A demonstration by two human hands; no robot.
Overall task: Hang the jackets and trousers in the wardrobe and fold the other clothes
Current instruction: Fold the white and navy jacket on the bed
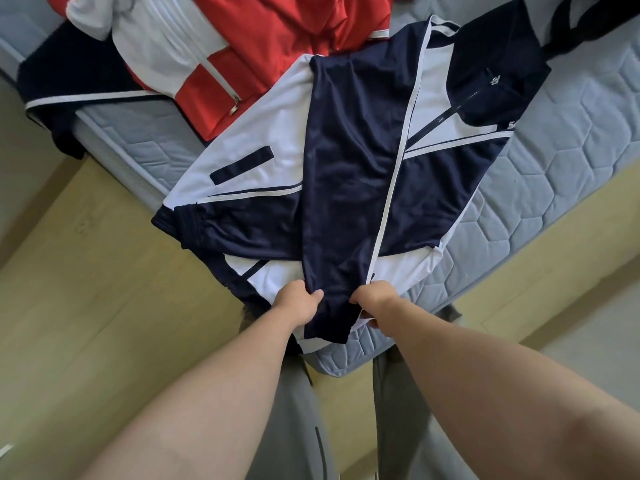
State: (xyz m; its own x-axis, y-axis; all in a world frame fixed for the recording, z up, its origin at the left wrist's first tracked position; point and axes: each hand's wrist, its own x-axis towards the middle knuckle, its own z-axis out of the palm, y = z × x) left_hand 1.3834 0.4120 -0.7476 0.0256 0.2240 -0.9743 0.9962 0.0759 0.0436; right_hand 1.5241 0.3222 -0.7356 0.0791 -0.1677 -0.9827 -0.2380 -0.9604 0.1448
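A navy and white track jacket (270, 161) lies flat on the mattress (561, 174), collar toward the far right. One navy sleeve (346, 188) with a white stripe is folded across its front toward me. My left hand (299, 304) grips the left edge of that sleeve's cuff end at the near corner of the bed. My right hand (372, 303) pinches the cuff's right edge, thumb under the fabric. A red and white jacket (249, 39) lies behind, at the top left.
A dark navy garment (69, 95) with a white stripe hangs over the mattress's left edge. A black strap or bag (568, 26) lies at the top right. Wooden floor (86, 271) surrounds the bed corner. My grey trouser legs stand against the corner.
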